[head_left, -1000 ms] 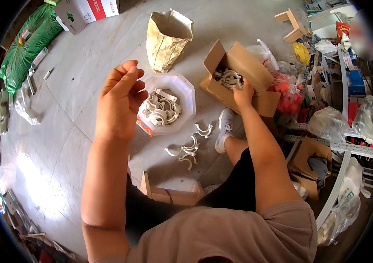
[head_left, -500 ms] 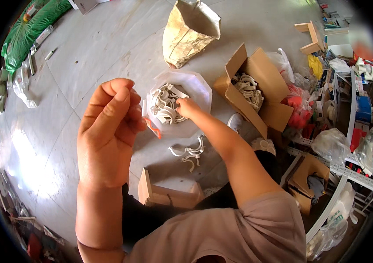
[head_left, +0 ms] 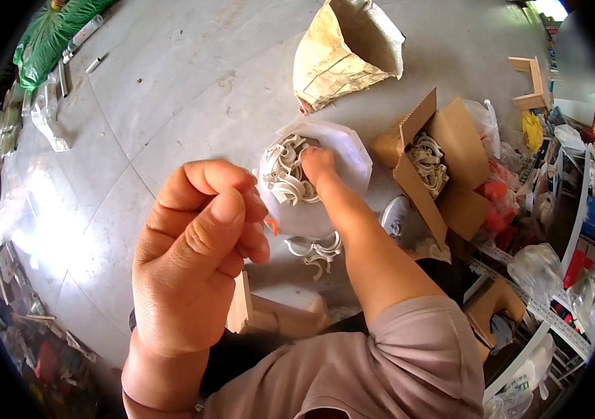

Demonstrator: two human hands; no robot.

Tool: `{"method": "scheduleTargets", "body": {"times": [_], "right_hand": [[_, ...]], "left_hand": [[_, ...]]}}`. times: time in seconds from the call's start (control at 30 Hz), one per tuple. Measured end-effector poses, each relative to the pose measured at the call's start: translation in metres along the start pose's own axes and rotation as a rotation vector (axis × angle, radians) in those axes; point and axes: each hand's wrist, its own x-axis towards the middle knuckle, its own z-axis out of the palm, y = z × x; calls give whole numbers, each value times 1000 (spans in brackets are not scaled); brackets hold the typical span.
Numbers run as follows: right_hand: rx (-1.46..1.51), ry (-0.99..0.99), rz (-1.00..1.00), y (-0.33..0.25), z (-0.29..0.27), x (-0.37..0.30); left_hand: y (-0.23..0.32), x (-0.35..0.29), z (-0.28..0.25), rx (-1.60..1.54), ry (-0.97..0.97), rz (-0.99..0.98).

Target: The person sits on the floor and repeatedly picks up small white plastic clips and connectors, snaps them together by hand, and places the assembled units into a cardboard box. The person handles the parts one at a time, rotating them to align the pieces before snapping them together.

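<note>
Head view: the grey tiled concrete floor [head_left: 137, 105] carries all the work items. A crumpled tan paper sack [head_left: 346, 49] stands open at the far side. To the right, an open brown cardboard box [head_left: 451, 153] holds more white curved plastic clips [head_left: 427, 160]. At centre lies a white octagonal plastic tray [head_left: 343, 146] with a pile of white curved plastic clips [head_left: 287, 174] heaped on its left half. A few loose white clips [head_left: 315, 251] lie on the floor just beside the tray's near edge. A small tan cardboard carton [head_left: 276, 314] sits nearer the body.

The left hand [head_left: 196, 258] is raised close to the camera, well apart from the tray, with fingers curled shut; a small orange tip [head_left: 269, 225] shows at the fingertips, and what is held cannot be told.

The right hand [head_left: 318, 164] is extended to the tray and rests on the right edge of the clip pile, fingers bent down into it; whether they grip a clip cannot be told. The pile lies directly under and to the left of these fingers, so the right hand is the nearer one. The clips lie tangled, with no common long axis.
</note>
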Motion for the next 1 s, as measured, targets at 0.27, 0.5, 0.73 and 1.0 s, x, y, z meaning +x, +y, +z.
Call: {"method": "scheduleTargets", "body": {"times": [0.27,0.5,0.73,1.0], "right_hand": [[429,105,219,-4,-3,-12],[1014,194,-15,32,-127,-90],[2022,262,-67,55,-256,-195],[2527,365,-200,61,-284,-279]], "left_hand": [[-4,-3,11,8,29,-12],[-8,5,23,59,58,48],[-29,-1,56,-29,-32,33],[-63,-8,76,146,-145,-14]]}}
